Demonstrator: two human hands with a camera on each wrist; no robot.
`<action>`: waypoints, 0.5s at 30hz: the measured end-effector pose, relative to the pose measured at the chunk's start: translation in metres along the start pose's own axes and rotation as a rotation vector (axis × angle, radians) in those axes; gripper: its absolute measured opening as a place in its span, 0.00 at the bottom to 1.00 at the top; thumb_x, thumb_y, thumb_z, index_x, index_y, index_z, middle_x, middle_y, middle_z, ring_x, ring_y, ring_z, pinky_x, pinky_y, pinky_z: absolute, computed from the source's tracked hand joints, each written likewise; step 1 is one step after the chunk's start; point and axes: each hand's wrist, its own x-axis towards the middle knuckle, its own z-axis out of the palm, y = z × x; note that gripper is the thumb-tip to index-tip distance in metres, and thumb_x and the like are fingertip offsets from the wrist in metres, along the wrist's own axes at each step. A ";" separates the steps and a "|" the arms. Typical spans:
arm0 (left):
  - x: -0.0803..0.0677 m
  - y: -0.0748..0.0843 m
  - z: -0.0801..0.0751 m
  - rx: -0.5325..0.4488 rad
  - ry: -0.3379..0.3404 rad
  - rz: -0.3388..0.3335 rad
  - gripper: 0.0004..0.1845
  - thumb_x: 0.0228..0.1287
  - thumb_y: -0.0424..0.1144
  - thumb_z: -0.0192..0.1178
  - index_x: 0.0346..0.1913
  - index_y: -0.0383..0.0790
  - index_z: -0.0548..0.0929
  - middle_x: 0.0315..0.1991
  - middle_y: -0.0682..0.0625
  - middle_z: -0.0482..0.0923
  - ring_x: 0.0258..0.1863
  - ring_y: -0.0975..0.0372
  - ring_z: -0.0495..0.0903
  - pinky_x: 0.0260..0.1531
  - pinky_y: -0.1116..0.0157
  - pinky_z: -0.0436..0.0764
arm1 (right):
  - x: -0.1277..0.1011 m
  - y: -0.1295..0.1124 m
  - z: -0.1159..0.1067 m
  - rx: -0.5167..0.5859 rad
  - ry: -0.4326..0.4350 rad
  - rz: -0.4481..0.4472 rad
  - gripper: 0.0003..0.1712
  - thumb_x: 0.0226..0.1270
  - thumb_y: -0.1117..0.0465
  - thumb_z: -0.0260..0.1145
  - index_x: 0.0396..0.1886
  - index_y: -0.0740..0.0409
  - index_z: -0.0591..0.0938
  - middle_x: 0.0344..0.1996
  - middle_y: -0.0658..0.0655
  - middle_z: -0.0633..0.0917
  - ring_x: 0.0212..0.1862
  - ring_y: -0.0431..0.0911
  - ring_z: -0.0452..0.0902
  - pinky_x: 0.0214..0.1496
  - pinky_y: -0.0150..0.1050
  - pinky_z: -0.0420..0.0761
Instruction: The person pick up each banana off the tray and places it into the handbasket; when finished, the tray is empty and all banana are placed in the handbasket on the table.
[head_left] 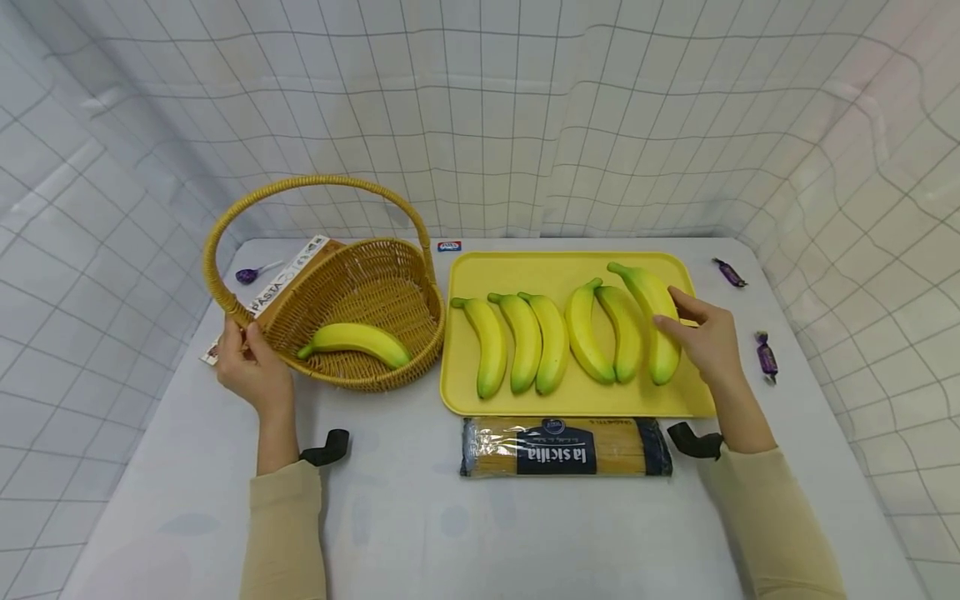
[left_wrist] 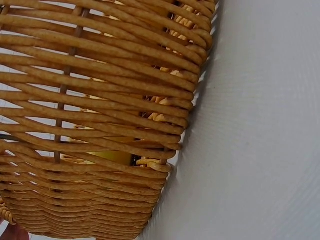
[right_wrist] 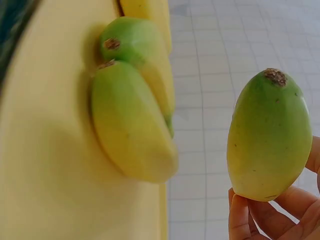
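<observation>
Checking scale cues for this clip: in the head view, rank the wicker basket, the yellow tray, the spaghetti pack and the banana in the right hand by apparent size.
1. Yellow tray, largest.
2. Wicker basket; counting its handle, close to the tray.
3. Spaghetti pack.
4. Banana gripped by the right hand, smallest.

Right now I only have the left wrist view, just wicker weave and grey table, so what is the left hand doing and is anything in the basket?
Observer: The left hand grips the wicker basket at the base of its handle.
Operator: Anything inside it?
Observer: One banana lies in the basket.
Operator: And the right hand?
Observer: The right hand has its grip on the rightmost banana on the yellow tray.
Operator: How many bananas are on that tray?
Observer: Six, counting the gripped one.
</observation>
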 end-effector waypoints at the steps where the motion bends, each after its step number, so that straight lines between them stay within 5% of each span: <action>1: 0.000 -0.001 0.000 0.003 0.001 0.000 0.17 0.70 0.40 0.57 0.58 0.43 0.83 0.44 0.40 0.84 0.36 0.78 0.68 0.37 0.77 0.66 | 0.000 -0.004 0.000 0.000 -0.012 -0.009 0.35 0.66 0.55 0.67 0.71 0.54 0.69 0.58 0.65 0.78 0.40 0.25 0.73 0.37 0.21 0.78; 4: 0.000 -0.003 0.000 0.010 0.007 0.000 0.17 0.70 0.39 0.56 0.58 0.42 0.83 0.43 0.40 0.83 0.35 0.79 0.68 0.36 0.78 0.66 | 0.001 -0.014 0.002 0.009 -0.045 -0.040 0.35 0.65 0.56 0.67 0.71 0.53 0.69 0.63 0.67 0.76 0.43 0.29 0.73 0.37 0.21 0.78; 11: -0.003 0.018 0.000 0.009 0.027 0.003 0.16 0.70 0.33 0.55 0.56 0.33 0.82 0.44 0.34 0.83 0.35 0.80 0.67 0.37 0.79 0.65 | 0.000 -0.042 0.016 0.028 -0.107 -0.126 0.34 0.65 0.59 0.67 0.70 0.58 0.69 0.60 0.69 0.78 0.40 0.26 0.76 0.39 0.21 0.79; 15: 0.001 -0.002 0.001 0.016 0.016 0.006 0.16 0.71 0.38 0.56 0.57 0.39 0.83 0.45 0.39 0.84 0.36 0.79 0.68 0.37 0.78 0.65 | 0.003 -0.059 0.028 0.019 -0.134 -0.193 0.33 0.65 0.61 0.68 0.69 0.59 0.70 0.61 0.68 0.78 0.49 0.36 0.77 0.42 0.19 0.76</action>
